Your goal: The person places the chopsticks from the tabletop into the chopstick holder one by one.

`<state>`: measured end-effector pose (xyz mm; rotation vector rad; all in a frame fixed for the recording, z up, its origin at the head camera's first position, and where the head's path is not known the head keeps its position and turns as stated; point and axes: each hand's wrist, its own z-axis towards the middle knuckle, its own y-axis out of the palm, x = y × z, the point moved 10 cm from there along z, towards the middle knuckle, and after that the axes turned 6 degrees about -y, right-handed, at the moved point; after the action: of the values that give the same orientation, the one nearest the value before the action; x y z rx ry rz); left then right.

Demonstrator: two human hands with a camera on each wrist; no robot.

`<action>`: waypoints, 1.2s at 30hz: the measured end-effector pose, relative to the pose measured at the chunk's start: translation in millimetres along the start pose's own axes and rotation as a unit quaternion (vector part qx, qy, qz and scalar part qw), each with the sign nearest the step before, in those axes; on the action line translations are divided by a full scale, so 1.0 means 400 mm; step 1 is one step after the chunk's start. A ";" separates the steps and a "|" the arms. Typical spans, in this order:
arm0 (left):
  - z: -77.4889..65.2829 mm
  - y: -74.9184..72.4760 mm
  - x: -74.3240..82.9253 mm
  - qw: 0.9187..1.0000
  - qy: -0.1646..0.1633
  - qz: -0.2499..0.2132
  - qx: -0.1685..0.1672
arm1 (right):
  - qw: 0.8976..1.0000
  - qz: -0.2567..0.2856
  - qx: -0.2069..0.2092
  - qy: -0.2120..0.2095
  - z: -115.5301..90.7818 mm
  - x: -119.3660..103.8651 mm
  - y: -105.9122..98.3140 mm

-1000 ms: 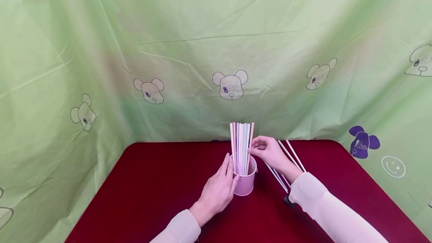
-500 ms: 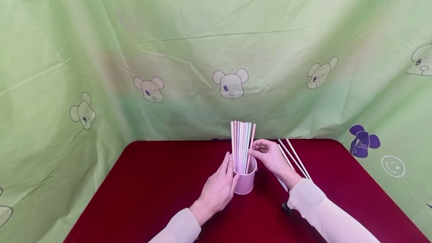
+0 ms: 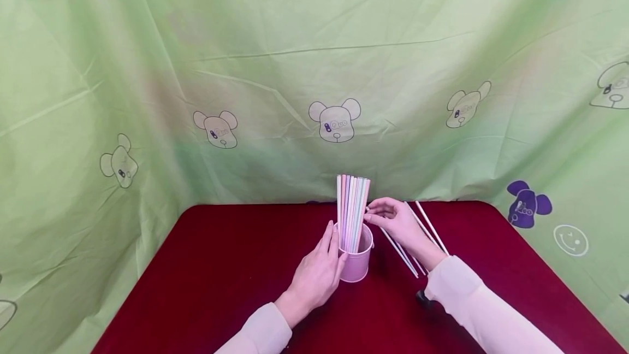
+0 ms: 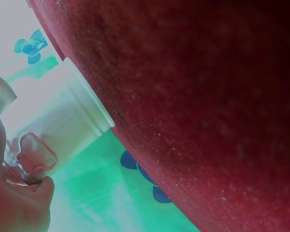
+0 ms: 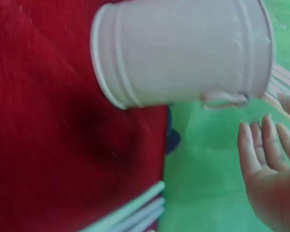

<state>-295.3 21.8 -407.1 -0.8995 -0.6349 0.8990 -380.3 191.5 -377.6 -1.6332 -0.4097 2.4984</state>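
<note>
A small pink metal bucket [image 3: 356, 267] stands upright on the red cloth, a bundle of pastel drinking straws [image 3: 351, 206] leaning up inside it. My left hand [image 3: 316, 276] holds the bucket's left side, thumb across the front and fingers along the wall. In the left wrist view it lies near the small side handle [image 4: 37, 153]. My right hand [image 3: 400, 229] hovers at the right of the straws, fingertips just beside the bundle. The right wrist view shows its fingers [image 5: 250, 150] extended, with nothing between them and the thumb, apart from the bucket [image 5: 183, 53].
Several loose straws [image 3: 400, 253] lie on the red tablecloth [image 3: 236, 266] beneath and behind the right forearm. A small black object [image 3: 422, 298] shows by the right cuff. Green printed fabric [image 3: 275, 86] hangs close behind the table and along both sides.
The pink straw at the bundle's right edge has tipped left against the others. My right hand has let go of it and shifted slightly right. The left hand stays on the bucket.
</note>
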 end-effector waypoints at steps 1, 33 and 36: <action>0.000 0.000 -0.001 1.000 0.000 -0.001 0.000 | 1.000 -0.016 -0.001 -0.002 0.004 -0.008 -0.012; 0.002 0.002 -0.005 1.000 -0.002 -0.001 -0.008 | 0.893 -0.433 -0.110 -0.054 0.049 0.155 -0.301; 0.000 0.004 -0.003 1.000 -0.001 0.000 -0.007 | 0.895 -0.431 -0.114 -0.019 0.033 0.196 -0.309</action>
<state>-296.5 21.1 -408.5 -0.9114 -0.6435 0.8952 -429.3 327.4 -405.3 -1.0811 -1.1669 1.8344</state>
